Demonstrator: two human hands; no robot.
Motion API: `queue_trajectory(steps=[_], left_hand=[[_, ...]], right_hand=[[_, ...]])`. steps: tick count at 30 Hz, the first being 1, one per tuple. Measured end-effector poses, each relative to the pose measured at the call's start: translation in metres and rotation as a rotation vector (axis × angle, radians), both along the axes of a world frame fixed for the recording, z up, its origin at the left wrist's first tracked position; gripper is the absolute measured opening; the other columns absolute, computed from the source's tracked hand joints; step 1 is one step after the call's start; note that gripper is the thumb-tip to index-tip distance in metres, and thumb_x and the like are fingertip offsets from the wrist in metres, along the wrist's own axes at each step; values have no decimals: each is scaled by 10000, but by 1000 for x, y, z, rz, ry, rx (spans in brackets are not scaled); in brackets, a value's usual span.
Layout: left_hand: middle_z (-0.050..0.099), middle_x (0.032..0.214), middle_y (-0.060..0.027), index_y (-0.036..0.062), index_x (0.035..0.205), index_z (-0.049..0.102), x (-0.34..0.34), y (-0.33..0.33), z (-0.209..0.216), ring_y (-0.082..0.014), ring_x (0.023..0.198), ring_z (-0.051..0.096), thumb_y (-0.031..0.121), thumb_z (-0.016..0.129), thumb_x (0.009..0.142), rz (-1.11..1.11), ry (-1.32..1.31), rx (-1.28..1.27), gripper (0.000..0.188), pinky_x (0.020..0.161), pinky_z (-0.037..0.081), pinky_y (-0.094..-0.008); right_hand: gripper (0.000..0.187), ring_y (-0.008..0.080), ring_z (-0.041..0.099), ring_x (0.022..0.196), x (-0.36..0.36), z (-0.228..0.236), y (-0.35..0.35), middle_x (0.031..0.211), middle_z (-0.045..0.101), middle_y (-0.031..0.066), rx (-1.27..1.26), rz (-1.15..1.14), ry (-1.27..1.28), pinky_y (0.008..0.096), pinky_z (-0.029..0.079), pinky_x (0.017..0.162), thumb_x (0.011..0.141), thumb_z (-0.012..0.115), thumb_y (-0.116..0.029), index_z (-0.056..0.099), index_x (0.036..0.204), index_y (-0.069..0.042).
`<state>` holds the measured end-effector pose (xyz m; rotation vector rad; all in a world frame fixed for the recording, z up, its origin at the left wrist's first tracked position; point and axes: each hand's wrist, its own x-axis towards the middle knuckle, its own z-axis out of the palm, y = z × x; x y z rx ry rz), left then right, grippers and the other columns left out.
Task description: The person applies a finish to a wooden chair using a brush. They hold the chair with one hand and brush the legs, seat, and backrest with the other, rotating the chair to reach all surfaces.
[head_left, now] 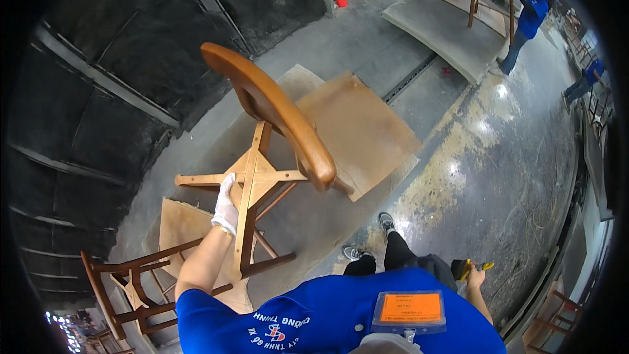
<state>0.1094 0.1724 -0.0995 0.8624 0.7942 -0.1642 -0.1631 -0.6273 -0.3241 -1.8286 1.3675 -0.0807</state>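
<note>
Chair [262, 181] gripped w/ L hand [225, 208] (gloved).

Some fingers of the left hand [226, 211] were hidden behind the chair [278, 105]; right of the chair, a yellow tool [464, 269] in the right hand [476, 278] was too small to identify, and a distant worker [593, 73] was blurred.

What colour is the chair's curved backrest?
The backrest is a warm orange-brown; it shows best in the head view.
</note>
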Motion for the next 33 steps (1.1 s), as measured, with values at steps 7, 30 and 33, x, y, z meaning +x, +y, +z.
queue_trajectory(steps=[7,30,33], left_hand=[[757,1267,-83,97,1401,669,-14,-72,14,-261,1119,737,448,779,983,266,-184,44,556,1015,591,-410],[713,1357,-116,45,1371,654,54,-178,-47,-292,1271,680,208,840,984,1058,-598,-424,459,1152,540,-452],[639,1460,-199,9,1443,588,38,-185,-43,-345,1338,645,279,797,1018,835,-441,-484,545,1172,520,-483]], right_hand=[[294,191,751,836,35,3,-51,988,787,95,-93,30,-124,350,589,730,930,853,-273,783,1077,-28],[429,226,702,1186,311,40,65,1348,721,52,903,120,-384,384,591,957,1051,703,-395,695,1384,-126],[476,231,653,1304,378,67,132,1430,694,49,1214,322,-482,428,526,1085,1059,708,-394,647,1438,-113]])
